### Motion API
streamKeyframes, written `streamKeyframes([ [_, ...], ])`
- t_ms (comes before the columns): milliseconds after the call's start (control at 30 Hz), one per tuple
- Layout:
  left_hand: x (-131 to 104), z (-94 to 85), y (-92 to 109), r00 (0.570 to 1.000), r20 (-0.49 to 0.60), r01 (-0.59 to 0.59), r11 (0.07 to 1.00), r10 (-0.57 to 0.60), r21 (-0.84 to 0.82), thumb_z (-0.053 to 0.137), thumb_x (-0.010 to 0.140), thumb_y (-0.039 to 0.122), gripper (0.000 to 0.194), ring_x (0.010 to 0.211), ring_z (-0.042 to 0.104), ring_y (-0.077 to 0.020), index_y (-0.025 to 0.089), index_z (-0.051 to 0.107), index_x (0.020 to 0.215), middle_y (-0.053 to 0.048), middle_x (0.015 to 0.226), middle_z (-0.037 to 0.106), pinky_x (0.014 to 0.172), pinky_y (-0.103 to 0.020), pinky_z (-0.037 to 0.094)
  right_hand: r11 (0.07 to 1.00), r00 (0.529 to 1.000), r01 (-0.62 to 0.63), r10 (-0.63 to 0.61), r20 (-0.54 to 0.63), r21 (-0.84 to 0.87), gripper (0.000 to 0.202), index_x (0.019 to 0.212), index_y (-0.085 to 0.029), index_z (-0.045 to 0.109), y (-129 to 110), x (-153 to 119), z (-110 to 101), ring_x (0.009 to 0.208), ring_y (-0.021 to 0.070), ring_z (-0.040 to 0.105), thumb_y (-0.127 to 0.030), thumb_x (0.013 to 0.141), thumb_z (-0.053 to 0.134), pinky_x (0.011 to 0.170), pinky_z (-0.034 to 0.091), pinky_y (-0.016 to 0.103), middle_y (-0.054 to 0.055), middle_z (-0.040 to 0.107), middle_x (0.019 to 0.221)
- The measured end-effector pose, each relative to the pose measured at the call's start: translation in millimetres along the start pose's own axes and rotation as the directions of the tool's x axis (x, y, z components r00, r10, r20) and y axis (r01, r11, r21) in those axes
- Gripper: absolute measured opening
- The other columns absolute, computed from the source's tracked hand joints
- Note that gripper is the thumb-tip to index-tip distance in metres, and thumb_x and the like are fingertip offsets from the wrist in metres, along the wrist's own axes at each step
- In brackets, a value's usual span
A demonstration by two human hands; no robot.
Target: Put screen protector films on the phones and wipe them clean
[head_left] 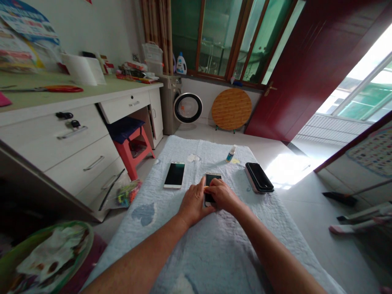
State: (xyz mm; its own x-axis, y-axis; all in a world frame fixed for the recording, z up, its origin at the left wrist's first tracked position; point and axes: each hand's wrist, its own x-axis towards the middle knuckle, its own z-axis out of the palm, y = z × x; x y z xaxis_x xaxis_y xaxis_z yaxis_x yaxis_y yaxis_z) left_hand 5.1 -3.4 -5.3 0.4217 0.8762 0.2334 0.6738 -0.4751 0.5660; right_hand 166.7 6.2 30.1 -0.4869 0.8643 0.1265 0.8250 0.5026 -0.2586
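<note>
A smartphone [209,178] with a dark screen and light frame lies on the cloth-covered table between my hands. My left hand [193,204] grips it by the left side, thumb along its lower edge. My right hand [224,195] is closed over the screen, fingers bent. Something small and orange-yellow shows at its fingertips, too little to name. To the left, a white smartphone [174,175] lies face up, apart from my hands. On the right sits a stack of black-screened phones [259,177]. A small spray bottle [231,154] stands upright farther back.
The table wears a pale blue quilted cloth [171,228]. Left of it are a red stool [132,153], a white drawer desk [76,141] and a green-rimmed bin [89,241]. Behind stand a washing machine [169,104] with its door open and a round wooden tabletop [232,108].
</note>
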Motion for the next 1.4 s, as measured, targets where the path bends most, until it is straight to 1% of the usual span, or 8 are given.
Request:
streamKeyframes([
  [167, -0.4, -4.1, 3.4, 1.0, 0.004, 0.003, 1.0, -0.003, 0.013, 0.076, 0.067, 0.048, 0.107, 0.115, 0.053, -0.033, 0.017, 0.014, 0.149, -0.016, 0.139, 0.049, 0.097, -0.046, 0.042, 0.994, 0.995, -0.103, 0.103, -0.008, -0.034, 0.028, 0.099, -0.024, 0.074, 14.7, 28.9, 0.1, 0.086, 0.0151, 0.052, -0.024, 0.096, 0.046, 0.08, 0.036, 0.024, 0.004, 0.061, 0.091],
  [367, 0.3, -9.0, 5.9, 0.997, 0.06, -0.059, 0.995, 0.055, 0.079, 0.071, 0.073, 0.055, 0.066, 0.11, 0.052, -0.032, 0.018, 0.054, 0.125, -0.011, 0.119, 0.06, 0.098, -0.045, 0.042, 0.973, 0.977, -0.214, 0.211, -0.039, -0.082, 0.031, 0.099, -0.021, 0.074, 31.8, 43.9, 0.9, 0.091, 0.0155, 0.054, -0.026, 0.098, 0.044, 0.084, 0.035, 0.024, 0.007, 0.062, 0.094],
  [667, 0.3, -8.5, 10.1, 0.997, 0.064, -0.04, 0.989, 0.031, 0.139, 0.073, 0.073, 0.049, 0.065, 0.109, 0.051, -0.0299, 0.015, 0.056, 0.126, -0.012, 0.118, 0.057, 0.097, -0.041, 0.042, 0.931, 0.929, -0.356, 0.344, -0.137, -0.082, 0.032, 0.096, -0.018, 0.075, 62.7, 20.8, 2.3, 0.085, 0.0156, 0.056, -0.028, 0.098, 0.044, 0.078, 0.036, 0.023, 0.007, 0.062, 0.086],
  [800, -0.1, -8.4, 10.2, 0.998, 0.059, -0.037, 0.989, 0.029, 0.14, 0.073, 0.073, 0.049, 0.065, 0.111, 0.051, -0.0297, 0.017, 0.056, 0.126, -0.011, 0.121, 0.056, 0.098, -0.041, 0.042, 0.931, 0.924, -0.361, 0.349, -0.154, -0.056, 0.032, 0.092, -0.019, 0.075, 56.4, 13.0, 4.0, 0.082, 0.0148, 0.056, -0.028, 0.098, 0.045, 0.075, 0.037, 0.022, 0.006, 0.06, 0.084],
  [900, -0.3, -8.1, 9.0, 0.997, 0.061, -0.044, 0.99, 0.036, 0.136, 0.072, 0.073, 0.05, 0.064, 0.111, 0.051, -0.0302, 0.016, 0.056, 0.125, -0.011, 0.121, 0.057, 0.097, -0.043, 0.042, 0.948, 0.942, -0.314, 0.306, -0.135, -0.042, 0.034, 0.089, -0.019, 0.074, 43.8, 0.3, 0.8, 0.078, 0.0133, 0.055, -0.029, 0.099, 0.043, 0.071, 0.036, 0.022, 0.004, 0.058, 0.08],
  [1033, -0.5, -7.2, 8.0, 0.998, 0.057, -0.049, 0.989, 0.042, 0.136, 0.073, 0.073, 0.049, 0.064, 0.111, 0.051, -0.0302, 0.015, 0.056, 0.125, -0.011, 0.119, 0.057, 0.097, -0.042, 0.042, 0.968, 0.964, -0.249, 0.25, -0.093, 0.021, 0.036, 0.09, -0.019, 0.074, 22.9, -29.2, -4.1, 0.071, 0.0118, 0.053, -0.03, 0.1, 0.041, 0.066, 0.036, 0.022, 0.003, 0.057, 0.078],
  [1233, 0.1, -6.8, 10.7, 0.999, 0.048, -0.031, 0.989, 0.024, 0.145, 0.073, 0.073, 0.047, 0.062, 0.106, 0.053, -0.0288, 0.014, 0.057, 0.123, -0.011, 0.11, 0.059, 0.095, -0.041, 0.044, 0.979, 0.981, -0.181, 0.187, -0.059, 0.092, 0.037, 0.089, -0.02, 0.074, -2.0, -69.0, -6.9, 0.073, 0.0135, 0.054, -0.032, 0.1, 0.04, 0.067, 0.037, 0.024, 0.004, 0.057, 0.08],
  [1400, 1.3, -9.7, 8.4, 0.996, 0.073, -0.05, 0.992, 0.042, 0.118, 0.073, 0.073, 0.046, 0.064, 0.108, 0.054, -0.0291, 0.012, 0.058, 0.125, -0.012, 0.113, 0.059, 0.097, -0.04, 0.045, 0.977, 0.98, -0.183, 0.19, -0.053, 0.108, 0.034, 0.089, -0.019, 0.074, -0.3, -65.8, -8.4, 0.075, 0.0134, 0.055, -0.029, 0.099, 0.043, 0.069, 0.038, 0.023, 0.004, 0.059, 0.08],
])
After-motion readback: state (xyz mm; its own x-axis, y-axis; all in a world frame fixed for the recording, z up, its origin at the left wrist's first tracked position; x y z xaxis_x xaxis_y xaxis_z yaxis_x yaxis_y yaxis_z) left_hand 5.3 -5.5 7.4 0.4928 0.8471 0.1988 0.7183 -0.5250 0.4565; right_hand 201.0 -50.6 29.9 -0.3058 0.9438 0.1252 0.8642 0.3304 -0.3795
